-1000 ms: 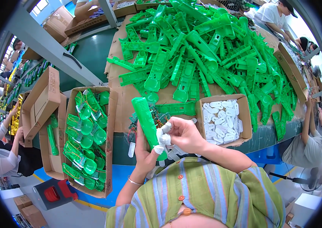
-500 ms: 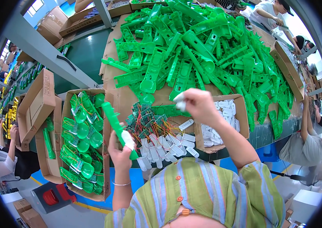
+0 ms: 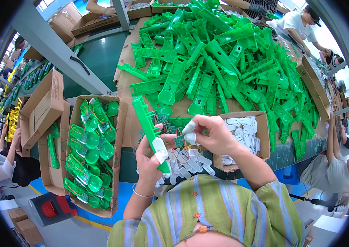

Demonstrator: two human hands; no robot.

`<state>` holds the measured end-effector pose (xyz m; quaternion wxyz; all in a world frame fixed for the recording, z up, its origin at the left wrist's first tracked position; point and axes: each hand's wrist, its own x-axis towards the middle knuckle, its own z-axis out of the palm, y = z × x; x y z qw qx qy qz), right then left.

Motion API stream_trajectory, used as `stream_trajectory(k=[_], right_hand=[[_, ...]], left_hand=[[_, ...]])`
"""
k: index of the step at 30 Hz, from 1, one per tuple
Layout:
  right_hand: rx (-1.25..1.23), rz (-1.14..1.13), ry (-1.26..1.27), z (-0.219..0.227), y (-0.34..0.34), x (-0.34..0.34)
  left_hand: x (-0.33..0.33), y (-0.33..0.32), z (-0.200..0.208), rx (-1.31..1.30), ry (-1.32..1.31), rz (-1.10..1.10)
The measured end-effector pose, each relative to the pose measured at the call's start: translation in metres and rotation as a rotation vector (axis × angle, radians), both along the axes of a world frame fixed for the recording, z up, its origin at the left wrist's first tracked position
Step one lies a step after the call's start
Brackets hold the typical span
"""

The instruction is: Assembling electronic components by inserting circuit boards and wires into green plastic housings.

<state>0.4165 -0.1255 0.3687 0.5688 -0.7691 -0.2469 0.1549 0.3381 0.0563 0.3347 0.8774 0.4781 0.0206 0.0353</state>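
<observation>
My left hand [image 3: 149, 157] is closed round a long green plastic housing [image 3: 145, 119], held tilted with its ribbed open side to the right. A white plastic piece [image 3: 158, 145] sits at its lower part, by my thumb. My right hand [image 3: 211, 133] has white covers on the fingertips and pinches close to the left fingers; what lies in the pinch is hidden. A small green circuit board [image 3: 179, 141] shows at those fingertips. Below both hands lie wired circuit boards and several white plastic cases [image 3: 189, 162], joined by red and yellow wires.
A large heap of green housings [image 3: 207, 61] covers the cardboard beyond my hands. At right stands a carton of white parts [image 3: 264, 136]; at left, a carton of housings with boards [image 3: 119, 164]. Another carton [image 3: 44, 173] and a grey metal post [image 3: 65, 53] stand farther left. Co-workers sit around.
My right hand has come down and left, toward my left hand. The left hand with the green housing has moved right and the left fingers have spread toward the boards.
</observation>
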Motion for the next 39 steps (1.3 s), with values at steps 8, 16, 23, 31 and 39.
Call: stream_trajectory(k=[8,16,23,31,39], right_hand=[[0.006,-0.274,-0.475,-0.009,0.015,-0.010],[0.127,0.020,-0.096,0.018,0.019,-0.015],[0.135,0.000,-0.180,0.012,0.023,-0.016],[0.098,-0.037,-0.201,0.012,0.024,-0.021],[0.051,-0.050,-0.343,0.014,0.025,-0.024]], left_hand=[[-0.003,-0.017,0.003,0.000,0.049,0.135],[0.007,0.008,-0.022,-0.385,-0.044,-0.214],[0.005,0.004,-0.040,-0.554,-0.055,-0.258],[0.006,-0.001,-0.042,-0.565,-0.006,-0.218],[0.003,-0.001,-0.045,-0.486,-0.060,-0.238]])
